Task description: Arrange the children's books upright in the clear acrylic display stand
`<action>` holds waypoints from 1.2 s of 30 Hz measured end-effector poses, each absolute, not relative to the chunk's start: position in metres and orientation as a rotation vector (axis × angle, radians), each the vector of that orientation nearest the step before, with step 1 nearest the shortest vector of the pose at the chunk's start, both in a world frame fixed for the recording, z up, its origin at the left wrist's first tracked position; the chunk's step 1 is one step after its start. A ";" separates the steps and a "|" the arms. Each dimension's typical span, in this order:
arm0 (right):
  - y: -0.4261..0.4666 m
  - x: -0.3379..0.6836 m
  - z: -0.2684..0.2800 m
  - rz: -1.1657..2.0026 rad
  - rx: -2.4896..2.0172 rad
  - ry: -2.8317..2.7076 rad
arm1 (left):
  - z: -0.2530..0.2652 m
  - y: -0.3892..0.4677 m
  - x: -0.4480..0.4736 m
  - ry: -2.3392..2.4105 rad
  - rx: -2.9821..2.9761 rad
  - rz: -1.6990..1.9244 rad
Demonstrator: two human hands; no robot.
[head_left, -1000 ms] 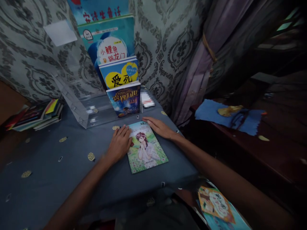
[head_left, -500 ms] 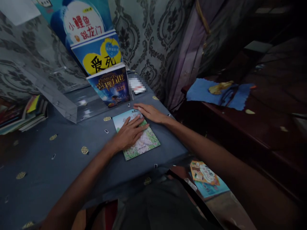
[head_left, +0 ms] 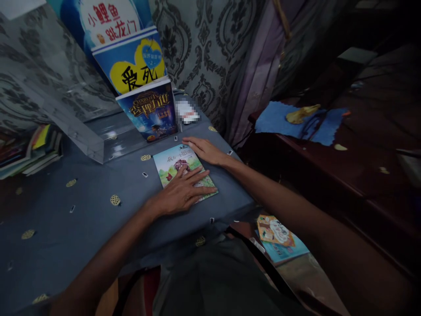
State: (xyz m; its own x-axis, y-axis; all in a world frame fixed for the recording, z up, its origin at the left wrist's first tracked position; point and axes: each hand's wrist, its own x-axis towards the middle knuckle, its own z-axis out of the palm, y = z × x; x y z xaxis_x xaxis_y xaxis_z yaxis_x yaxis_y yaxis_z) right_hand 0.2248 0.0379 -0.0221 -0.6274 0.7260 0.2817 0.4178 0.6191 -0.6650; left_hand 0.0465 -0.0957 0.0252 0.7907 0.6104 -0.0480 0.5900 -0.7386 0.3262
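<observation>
A thin picture book (head_left: pixel 167 163) with a pale blue and green cover lies flat and closed on the dark blue tablecloth (head_left: pixel 95 228). My left hand (head_left: pixel 182 189) rests spread on the lower part of its cover, hiding some of the picture. At the book's upper right corner lies my right hand (head_left: pixel 205 150), its fingers stretched out along the top edge. Neither hand grips anything. Just beyond the book, a dark blue book (head_left: pixel 151 112) stands in front of a clear acrylic stand (head_left: pixel 85 142).
Behind it stand a yellow-and-blue book (head_left: pixel 134 66) and a larger blue book (head_left: pixel 108 22). Several books lie stacked (head_left: pixel 33 151) at the left. A blue cloth (head_left: pixel 272 118) is on a dark red bench (head_left: pixel 305 164) to the right. More books (head_left: pixel 283 241) lie below the table edge.
My left hand has slid down the cover toward me, uncovering the title and upper picture. My right hand stays at the top corner. The view has shifted slightly.
</observation>
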 end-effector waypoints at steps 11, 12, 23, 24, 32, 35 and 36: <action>-0.020 0.195 -0.013 0.667 -0.956 -2.264 | -0.004 -0.085 -0.017 1.482 2.571 0.258; -0.042 0.185 -0.009 0.682 -0.885 -2.253 | -0.006 -0.084 -0.019 1.464 2.579 0.246; -0.136 0.167 0.004 0.907 -0.724 -2.408 | -0.011 -0.084 -0.021 1.465 2.528 0.311; -0.133 0.174 0.004 0.906 -0.753 -2.405 | -0.008 -0.085 -0.021 1.454 2.518 0.296; -0.114 0.226 -0.016 0.669 -0.974 -2.391 | -0.005 -0.087 -0.015 1.493 2.551 0.279; -0.102 0.233 -0.024 0.563 -1.011 -2.470 | -0.007 -0.087 -0.014 1.506 2.576 0.307; -0.097 0.233 -0.025 0.528 -1.011 -2.504 | -0.008 -0.087 -0.014 1.508 2.584 0.314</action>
State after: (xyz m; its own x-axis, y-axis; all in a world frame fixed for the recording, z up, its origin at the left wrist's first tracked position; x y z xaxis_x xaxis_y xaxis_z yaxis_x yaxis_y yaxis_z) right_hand 0.2333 -0.0968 -0.0250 -0.6651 0.7166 0.2100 0.5710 0.6693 -0.4754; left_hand -0.0140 -0.0871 -0.0080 0.4778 0.8713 0.1122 0.8435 -0.4907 0.2184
